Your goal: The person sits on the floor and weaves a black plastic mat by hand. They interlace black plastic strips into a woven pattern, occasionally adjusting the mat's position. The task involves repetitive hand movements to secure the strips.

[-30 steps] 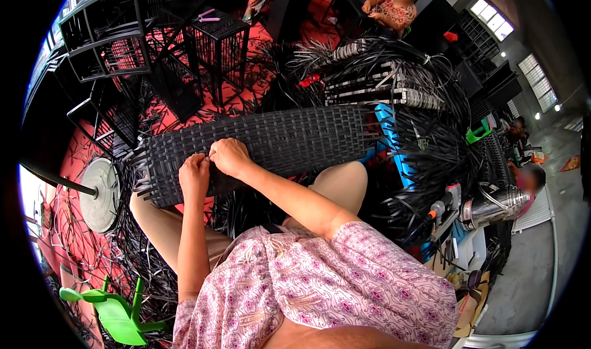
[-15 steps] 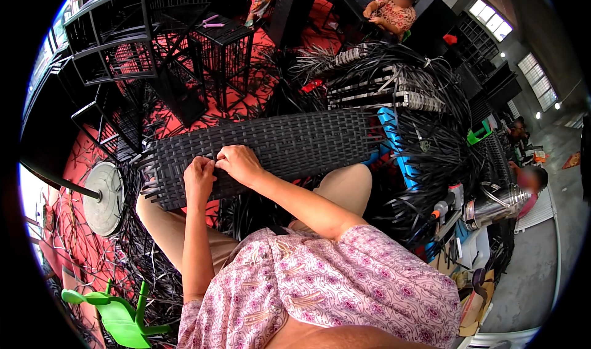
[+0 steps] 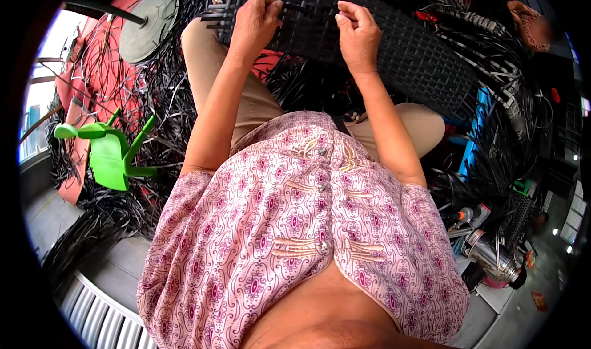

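Note:
A long black woven strip panel lies across my lap, its left end fringed with loose strip ends. Over its left part, my left hand is closed, fingers curled against the thumb. My right hand is raised a short way to the right, over the middle of the weave, thumb and fingers pinched together. Anything thin and black between the fingers of either hand blends into the dark panel, so I cannot make it out. The panel's far edge is partly cut off by the top of the view.
Loose black strips cover much of the red floor on the left. Among them are a green plastic seat and a round grey base. To the right are a blue bar, a metal flask and another person.
My hands were close together on the panel's left part; now they are well apart, the right one farther right. The view has tilted down toward my body and turned.

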Tool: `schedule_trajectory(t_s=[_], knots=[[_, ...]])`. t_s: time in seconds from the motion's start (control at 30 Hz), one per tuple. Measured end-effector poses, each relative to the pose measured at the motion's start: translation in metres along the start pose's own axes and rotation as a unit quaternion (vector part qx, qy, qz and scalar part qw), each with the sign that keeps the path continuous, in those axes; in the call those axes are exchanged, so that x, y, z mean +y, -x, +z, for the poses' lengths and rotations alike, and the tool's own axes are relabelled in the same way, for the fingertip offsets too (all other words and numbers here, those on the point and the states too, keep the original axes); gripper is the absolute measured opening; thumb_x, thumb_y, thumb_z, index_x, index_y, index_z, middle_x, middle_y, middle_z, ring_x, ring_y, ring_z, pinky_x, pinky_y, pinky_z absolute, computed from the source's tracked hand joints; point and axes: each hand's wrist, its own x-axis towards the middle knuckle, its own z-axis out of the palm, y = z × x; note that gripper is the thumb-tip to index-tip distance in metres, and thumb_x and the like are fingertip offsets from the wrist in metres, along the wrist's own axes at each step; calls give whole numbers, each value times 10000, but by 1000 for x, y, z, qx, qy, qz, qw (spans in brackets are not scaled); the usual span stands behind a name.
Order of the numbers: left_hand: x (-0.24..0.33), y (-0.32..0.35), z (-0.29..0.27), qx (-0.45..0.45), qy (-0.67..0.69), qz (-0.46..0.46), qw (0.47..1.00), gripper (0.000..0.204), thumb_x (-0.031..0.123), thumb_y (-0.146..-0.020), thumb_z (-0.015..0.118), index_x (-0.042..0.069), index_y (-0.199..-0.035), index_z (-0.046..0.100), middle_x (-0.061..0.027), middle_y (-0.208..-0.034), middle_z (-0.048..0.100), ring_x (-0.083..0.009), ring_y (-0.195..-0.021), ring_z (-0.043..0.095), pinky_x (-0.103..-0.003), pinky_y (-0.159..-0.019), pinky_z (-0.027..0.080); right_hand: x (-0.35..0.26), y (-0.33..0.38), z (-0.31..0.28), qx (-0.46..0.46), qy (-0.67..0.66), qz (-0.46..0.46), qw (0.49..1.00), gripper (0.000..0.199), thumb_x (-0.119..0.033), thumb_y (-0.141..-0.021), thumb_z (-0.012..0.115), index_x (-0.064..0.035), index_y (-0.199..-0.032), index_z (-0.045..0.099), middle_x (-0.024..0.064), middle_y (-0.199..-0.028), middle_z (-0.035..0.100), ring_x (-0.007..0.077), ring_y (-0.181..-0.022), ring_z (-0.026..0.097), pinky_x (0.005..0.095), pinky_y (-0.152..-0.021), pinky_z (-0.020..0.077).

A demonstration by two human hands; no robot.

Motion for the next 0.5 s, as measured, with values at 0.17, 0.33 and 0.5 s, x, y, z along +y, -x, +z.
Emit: schedule_trajectory(t_s=[0.17, 0.33, 0.5], knots=[[13, 0, -14, 8, -28, 43, 999, 131, 127, -957, 635, 0, -966, 603, -81, -753, 654, -132, -656, 670, -261, -604, 524, -6, -17, 20, -89, -26, -78, 993, 192, -104, -869, 692, -74, -1057, 720, 86, -944, 714, 223, -835, 710, 316, -739, 563], [36, -4, -8, -28, -42, 63, 997, 137, 134, -952, 641, 1, -965, 612, -79, -765, 664, -137, -652, 670, -257, -606, 523, -4, -28, 33, -167, -69, -81, 980, 165, -183, -887, 715, -62, -995, 746, 87, -933, 735, 215, -819, 715, 306, -735, 559], [16, -14, -4, -7, 89, -51, 995, 182, 189, -934, 656, 21, -996, 689, -92, -836, 702, -167, -693, 686, -291, -631, 530, 10, -27, 29, -166, -189, 73, 965, 185, -215, -908, 726, -45, -973, 762, 34, -789, 725, 90, -732, 665, 235, -630, 509]])
